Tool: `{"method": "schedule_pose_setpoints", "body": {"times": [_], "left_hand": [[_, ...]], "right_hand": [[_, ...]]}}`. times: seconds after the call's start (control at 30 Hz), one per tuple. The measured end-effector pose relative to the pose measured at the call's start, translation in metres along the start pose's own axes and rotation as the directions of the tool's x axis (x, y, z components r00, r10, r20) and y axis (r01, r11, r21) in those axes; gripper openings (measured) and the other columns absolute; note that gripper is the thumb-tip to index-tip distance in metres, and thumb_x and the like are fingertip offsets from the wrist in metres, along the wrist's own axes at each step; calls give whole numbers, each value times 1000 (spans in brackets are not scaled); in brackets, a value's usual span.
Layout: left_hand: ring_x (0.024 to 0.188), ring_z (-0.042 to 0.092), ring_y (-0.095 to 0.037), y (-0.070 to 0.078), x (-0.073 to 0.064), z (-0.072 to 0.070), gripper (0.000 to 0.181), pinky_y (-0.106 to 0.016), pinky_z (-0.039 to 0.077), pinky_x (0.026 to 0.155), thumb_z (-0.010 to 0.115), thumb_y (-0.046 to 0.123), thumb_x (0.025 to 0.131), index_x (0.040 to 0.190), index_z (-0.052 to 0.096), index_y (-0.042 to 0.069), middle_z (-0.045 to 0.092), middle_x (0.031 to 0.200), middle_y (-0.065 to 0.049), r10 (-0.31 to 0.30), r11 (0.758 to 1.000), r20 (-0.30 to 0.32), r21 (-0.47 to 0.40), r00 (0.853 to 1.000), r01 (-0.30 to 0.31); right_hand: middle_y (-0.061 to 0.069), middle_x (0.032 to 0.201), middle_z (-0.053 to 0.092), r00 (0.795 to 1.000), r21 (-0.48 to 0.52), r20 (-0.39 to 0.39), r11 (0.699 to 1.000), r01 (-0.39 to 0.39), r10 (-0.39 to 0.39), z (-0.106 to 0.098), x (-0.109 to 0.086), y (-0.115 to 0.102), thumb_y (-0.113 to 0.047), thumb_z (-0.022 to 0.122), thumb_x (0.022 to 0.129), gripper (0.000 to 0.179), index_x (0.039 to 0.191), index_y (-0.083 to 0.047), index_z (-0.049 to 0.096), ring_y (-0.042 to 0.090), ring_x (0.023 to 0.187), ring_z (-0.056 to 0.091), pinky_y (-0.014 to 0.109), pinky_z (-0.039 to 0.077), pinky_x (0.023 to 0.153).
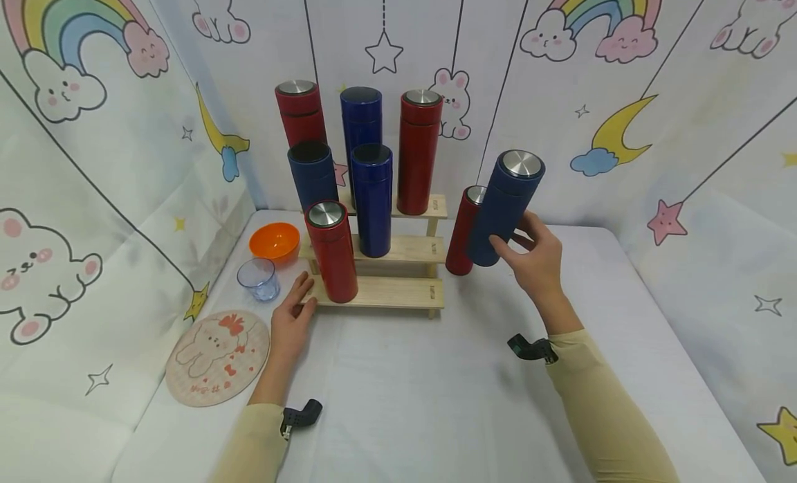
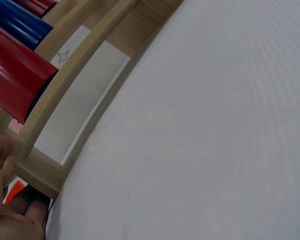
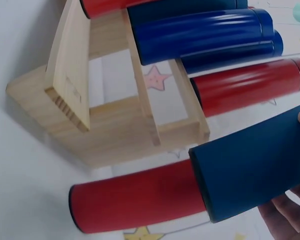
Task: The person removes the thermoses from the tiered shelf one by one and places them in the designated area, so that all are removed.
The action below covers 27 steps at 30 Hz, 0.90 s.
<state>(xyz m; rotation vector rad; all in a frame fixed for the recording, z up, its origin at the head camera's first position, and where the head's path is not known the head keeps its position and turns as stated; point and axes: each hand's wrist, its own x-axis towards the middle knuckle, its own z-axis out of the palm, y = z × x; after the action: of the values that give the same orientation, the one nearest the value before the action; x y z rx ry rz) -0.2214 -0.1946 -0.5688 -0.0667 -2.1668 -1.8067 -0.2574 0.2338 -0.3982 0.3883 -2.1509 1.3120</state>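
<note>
My right hand grips a matte blue thermos flask with a silver-topped lid, held tilted above the table. Its dark base faces the camera in the right wrist view, where my fingers curl round the blue side. Just left of it a red flask stands on the table, partly hidden. My left hand holds the left end of a three-step wooden rack, thumb and fingers around its front corner. A red flask stands on the lowest step, close to that hand.
Two blue flasks, one glossy, occupy the middle step; two red and one blue stand on the top one. Left of the rack are an orange bowl, a clear bluish glass and a round bunny-print mat. Printed cloth walls surround the table.
</note>
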Motion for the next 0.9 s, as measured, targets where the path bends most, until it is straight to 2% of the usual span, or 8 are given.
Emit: {"method": "schedule_pose_setpoints", "body": {"times": [0.13,0.37,0.63,0.9], "left_hand": [[152,45,-29,1,0,0,44,-8,44,97,64,4,109,152,60,-2,48,167,-9,3,1000,0,-3,1000,-3],[156,39,-19,2,0,-1,46,-9,44,101,62,9,111,156,57,2,45,169,-3,-38,999,17,36,999,37],[157,38,-20,1,1,-1,46,-8,43,103,63,10,111,156,57,2,45,169,-3,-27,999,21,31,999,27],[157,39,-22,-2,0,-2,45,-8,43,103,63,9,111,155,58,2,46,169,-6,-14,1000,22,15,1000,14]], "right_hand": [[19,133,72,999,-3,-16,999,-34,34,-4,0,7,-1,81,94,53,144,4,64,4,117,66,38,57,105],[8,134,73,996,-35,-46,996,-80,78,-12,0,55,-7,86,93,59,148,-8,65,13,121,68,38,57,104],[9,132,73,995,-21,-72,997,-77,76,-20,1,70,-9,87,92,57,145,-8,67,10,119,68,32,57,103],[9,132,72,989,-1,-97,994,-113,112,-20,-3,91,-7,87,91,57,144,-7,67,10,118,68,40,58,104]]}}
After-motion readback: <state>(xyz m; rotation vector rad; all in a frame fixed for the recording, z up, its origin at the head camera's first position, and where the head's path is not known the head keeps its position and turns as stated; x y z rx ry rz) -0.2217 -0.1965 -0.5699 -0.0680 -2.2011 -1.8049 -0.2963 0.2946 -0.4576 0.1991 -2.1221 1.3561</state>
